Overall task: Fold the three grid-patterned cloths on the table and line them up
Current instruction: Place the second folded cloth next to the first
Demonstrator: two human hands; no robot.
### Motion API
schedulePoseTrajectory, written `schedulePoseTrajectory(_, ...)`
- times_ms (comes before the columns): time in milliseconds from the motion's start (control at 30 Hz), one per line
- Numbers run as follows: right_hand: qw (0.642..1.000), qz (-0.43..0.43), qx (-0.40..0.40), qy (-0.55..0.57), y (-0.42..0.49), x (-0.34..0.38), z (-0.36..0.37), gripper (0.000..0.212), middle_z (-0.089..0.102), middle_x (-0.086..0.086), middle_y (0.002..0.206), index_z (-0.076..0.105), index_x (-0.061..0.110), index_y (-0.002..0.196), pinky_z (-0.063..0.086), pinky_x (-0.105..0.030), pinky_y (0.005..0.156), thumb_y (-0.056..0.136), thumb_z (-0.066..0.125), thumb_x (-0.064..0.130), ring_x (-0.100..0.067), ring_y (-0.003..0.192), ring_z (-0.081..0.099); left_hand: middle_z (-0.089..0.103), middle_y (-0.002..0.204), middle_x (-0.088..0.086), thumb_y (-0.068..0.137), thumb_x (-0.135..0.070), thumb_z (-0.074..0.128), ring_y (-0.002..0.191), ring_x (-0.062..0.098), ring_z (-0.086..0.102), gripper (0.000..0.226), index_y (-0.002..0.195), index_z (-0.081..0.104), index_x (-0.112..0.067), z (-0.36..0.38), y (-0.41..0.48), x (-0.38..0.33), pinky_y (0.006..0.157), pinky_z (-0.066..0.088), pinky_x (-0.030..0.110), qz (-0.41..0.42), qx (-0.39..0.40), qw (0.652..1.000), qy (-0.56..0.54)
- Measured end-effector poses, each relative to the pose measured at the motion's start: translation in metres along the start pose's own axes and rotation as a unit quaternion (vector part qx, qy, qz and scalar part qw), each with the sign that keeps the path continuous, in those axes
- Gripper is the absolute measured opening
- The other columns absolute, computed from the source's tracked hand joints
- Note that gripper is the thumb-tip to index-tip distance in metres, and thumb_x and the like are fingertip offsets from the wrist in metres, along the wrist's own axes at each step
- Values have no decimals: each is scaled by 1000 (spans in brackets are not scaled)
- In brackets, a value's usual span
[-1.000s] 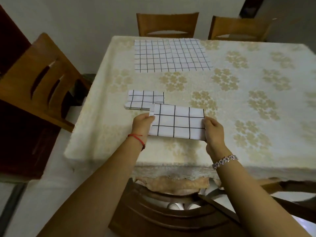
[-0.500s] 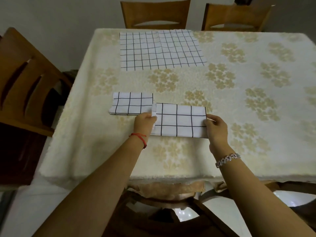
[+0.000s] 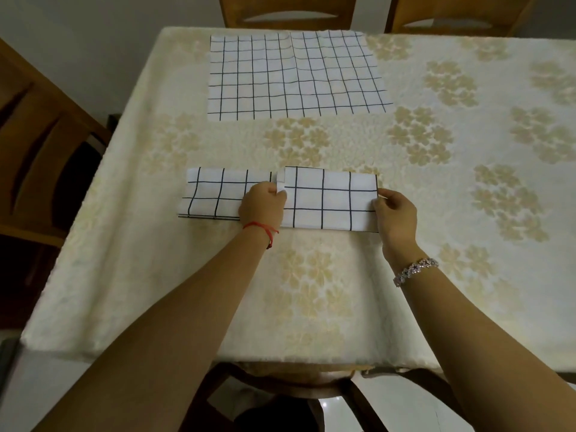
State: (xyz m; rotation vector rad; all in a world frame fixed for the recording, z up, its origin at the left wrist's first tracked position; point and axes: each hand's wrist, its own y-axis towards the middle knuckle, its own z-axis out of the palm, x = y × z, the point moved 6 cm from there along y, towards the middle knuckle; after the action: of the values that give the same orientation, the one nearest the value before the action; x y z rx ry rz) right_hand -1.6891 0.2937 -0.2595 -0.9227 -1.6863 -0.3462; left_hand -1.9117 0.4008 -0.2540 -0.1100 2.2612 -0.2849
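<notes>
Two folded white cloths with black grid lines lie side by side near the table's front. My left hand (image 3: 263,204) pinches the left end of the right folded cloth (image 3: 330,199), and my right hand (image 3: 395,213) pinches its right end. The left folded cloth (image 3: 215,194) sits just beside it, partly under my left hand. A third grid cloth (image 3: 293,76) lies spread flat at the far side of the table.
The table (image 3: 467,213) wears a cream cloth with beige flower patterns. Two wooden chairs (image 3: 286,10) stand at the far edge, one wooden chair (image 3: 37,145) at the left. A dark chair back shows below the near edge.
Both hands carried the right folded cloth forward and set it level with the left folded cloth. The camera also moved closer over the table.
</notes>
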Motion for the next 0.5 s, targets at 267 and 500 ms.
schedulePoseTrajectory(267,999,-2,2,-46,18,-4,5,36,64,1,107,63,11,116,48,-31,84,87,44,5,-16,96,57,58,109,13,91,-26,53,107,33,45,23,93,71,-13,5,11,-14,87,40,40,56,-36,977,203)
schedulePoseTrajectory(500,996,-44,20,-74,12,1,5,36,63,1,94,65,13,112,45,-26,68,88,40,4,-14,82,54,56,113,12,92,-25,52,111,32,42,23,101,70,-14,10,12,-16,90,37,38,64,-42,972,221)
